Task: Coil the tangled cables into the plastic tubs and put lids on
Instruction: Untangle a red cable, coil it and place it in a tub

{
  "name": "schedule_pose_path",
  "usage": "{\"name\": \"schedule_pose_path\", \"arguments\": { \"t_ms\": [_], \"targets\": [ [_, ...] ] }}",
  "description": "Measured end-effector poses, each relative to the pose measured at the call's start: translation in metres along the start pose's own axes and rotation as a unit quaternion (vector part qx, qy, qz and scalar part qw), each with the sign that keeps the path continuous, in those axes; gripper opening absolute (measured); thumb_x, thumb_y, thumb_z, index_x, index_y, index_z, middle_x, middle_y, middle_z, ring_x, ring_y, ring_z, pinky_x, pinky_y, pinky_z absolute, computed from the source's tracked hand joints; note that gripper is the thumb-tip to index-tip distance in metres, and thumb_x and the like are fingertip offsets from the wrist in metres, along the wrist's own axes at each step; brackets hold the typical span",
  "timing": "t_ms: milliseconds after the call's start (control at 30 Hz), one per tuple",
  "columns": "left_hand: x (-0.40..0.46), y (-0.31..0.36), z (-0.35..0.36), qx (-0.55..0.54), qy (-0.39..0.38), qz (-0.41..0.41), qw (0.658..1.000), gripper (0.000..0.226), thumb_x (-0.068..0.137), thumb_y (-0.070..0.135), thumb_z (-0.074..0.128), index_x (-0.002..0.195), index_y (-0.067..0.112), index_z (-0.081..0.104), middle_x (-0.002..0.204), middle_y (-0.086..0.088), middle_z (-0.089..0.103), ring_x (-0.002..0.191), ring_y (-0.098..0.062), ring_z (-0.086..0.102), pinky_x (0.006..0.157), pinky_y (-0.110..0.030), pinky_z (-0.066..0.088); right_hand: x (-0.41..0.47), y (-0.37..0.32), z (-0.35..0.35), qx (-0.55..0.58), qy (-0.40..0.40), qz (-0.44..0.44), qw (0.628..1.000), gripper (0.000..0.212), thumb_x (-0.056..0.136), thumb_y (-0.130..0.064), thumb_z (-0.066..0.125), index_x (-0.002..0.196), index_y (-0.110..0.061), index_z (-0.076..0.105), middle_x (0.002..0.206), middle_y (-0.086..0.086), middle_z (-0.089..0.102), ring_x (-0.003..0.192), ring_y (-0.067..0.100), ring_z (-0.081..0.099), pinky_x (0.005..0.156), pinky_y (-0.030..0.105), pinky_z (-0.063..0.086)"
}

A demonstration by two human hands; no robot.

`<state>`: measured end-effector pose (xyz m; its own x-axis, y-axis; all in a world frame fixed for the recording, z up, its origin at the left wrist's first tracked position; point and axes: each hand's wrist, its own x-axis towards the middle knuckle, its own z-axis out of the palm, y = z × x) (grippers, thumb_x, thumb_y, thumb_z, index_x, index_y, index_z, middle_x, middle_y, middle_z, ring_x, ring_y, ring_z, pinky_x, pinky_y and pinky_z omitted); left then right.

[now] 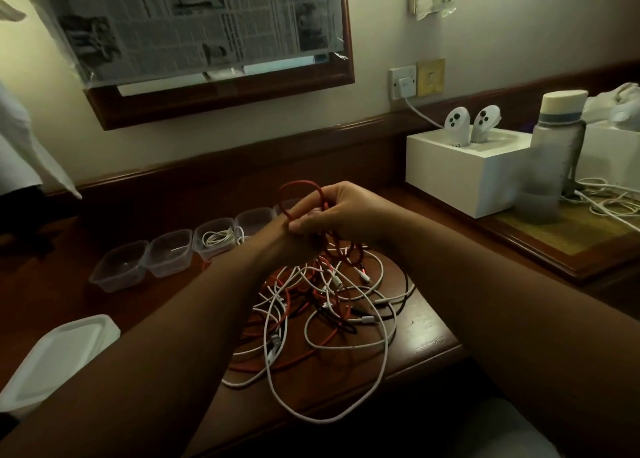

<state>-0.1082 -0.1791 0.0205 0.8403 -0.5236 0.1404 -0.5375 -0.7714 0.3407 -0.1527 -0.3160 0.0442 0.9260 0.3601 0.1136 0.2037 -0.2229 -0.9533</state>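
Note:
A red cable [300, 188] rises in a loop above my two hands, which meet over the desk. My right hand [341, 208] grips the loop with curled fingers. My left hand [294, 243] holds the same cable just below; its fingers are mostly hidden. A tangle of white, red and black cables [329, 305] lies under them on the wooden desk [426, 322]. A row of clear plastic tubs [169, 253] stands to the left; one tub [214, 241] holds a coiled white cable. A stack of white lids [59, 353] sits at the lower left.
A white box [464, 177] with two controllers [472, 125] stands at the right, next to a water bottle [557, 139] and loose white cables [609, 198]. A wall socket [403, 82] with a plug is behind. A framed mirror [214, 90] hangs above the desk.

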Motion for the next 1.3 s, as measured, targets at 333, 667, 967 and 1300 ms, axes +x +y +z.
{"name": "schedule_pose_path", "arguments": {
  "t_ms": [333, 667, 967, 1300],
  "targets": [
    [-0.017, -0.016, 0.038, -0.154, -0.012, -0.066, 0.986, 0.017, 0.098, 0.031, 0.059, 0.089, 0.019, 0.066, 0.084, -0.002, 0.069, 0.077, -0.012, 0.068, 0.07, -0.03, 0.055, -0.013, -0.028, -0.006, 0.098, 0.232, -0.12, 0.96, 0.035, 0.106, -0.028, 0.039, 0.076, -0.016, 0.052, 0.067, -0.001, 0.051, 0.055, 0.004, 0.048, 0.055, 0.016, 0.043],
    [-0.016, 0.0, -0.008, -0.503, 0.177, -0.117, 0.838, 0.01, 0.086, 0.014, 0.073, 0.089, 0.009, 0.064, 0.065, 0.001, 0.064, 0.051, -0.007, 0.059, 0.049, -0.021, 0.049, -0.012, 0.019, 0.002, -0.222, 0.002, 0.081, 0.972, 0.04, 0.076, -0.042, 0.08, 0.108, -0.021, 0.066, 0.097, -0.003, 0.071, 0.089, 0.011, 0.067, 0.078, 0.024, 0.052],
    [-0.013, 0.019, -0.024, -0.567, 0.214, 0.007, 0.795, 0.013, 0.09, 0.006, 0.066, 0.103, 0.008, 0.066, 0.086, -0.007, 0.072, 0.076, -0.017, 0.072, 0.067, -0.034, 0.059, -0.015, 0.008, 0.006, 0.086, 0.117, 0.07, 0.987, 0.01, 0.097, -0.024, 0.055, 0.095, -0.021, 0.064, 0.097, 0.004, 0.062, 0.089, 0.019, 0.058, 0.071, 0.03, 0.044],
    [-0.018, -0.062, 0.033, -0.229, 0.043, -0.068, 0.97, 0.012, 0.097, 0.03, 0.058, 0.095, 0.024, 0.068, 0.096, 0.002, 0.072, 0.094, -0.013, 0.068, 0.084, -0.032, 0.052, -0.014, 0.002, -0.007, 0.281, 0.192, -0.049, 0.939, 0.02, 0.09, -0.001, 0.04, 0.083, -0.016, 0.052, 0.086, 0.006, 0.058, 0.075, 0.017, 0.053, 0.052, 0.022, 0.044]
  ]
}}
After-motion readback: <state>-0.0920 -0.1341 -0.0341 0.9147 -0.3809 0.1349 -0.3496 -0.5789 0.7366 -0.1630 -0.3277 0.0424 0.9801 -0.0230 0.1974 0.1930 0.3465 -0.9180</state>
